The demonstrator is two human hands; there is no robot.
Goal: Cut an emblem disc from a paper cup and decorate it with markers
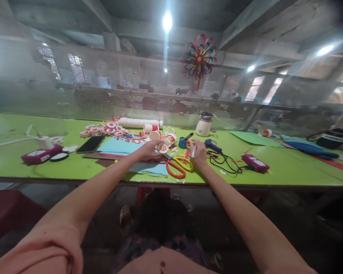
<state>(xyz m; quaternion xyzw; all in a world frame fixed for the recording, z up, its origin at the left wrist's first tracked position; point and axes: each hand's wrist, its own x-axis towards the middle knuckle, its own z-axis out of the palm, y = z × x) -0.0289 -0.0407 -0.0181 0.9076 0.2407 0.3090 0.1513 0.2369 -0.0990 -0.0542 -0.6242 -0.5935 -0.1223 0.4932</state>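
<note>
My left hand (150, 150) is closed on a small white paper disc (162, 148) with an orange-brown pattern at its centre. It hovers just above the sheets of light blue paper (121, 145). My right hand (200, 153) is closed around a pale, pen-like stick (193, 150); its exact kind is too blurred to tell. Between the hands lie scissors with an orange-red handle (175, 171) and a yellow handle (185, 163). A blue tape roll (182, 143), with a black marker (189, 136) standing in it, is just behind my right hand.
Paper cup pieces (110, 128), a white roll (137, 122) and a phone (90, 144) lie to the left. Right are a blue glue gun (213, 145) with its black cord, a purple box (255, 163) and green paper (254, 138). A cream jug (204, 125) stands behind.
</note>
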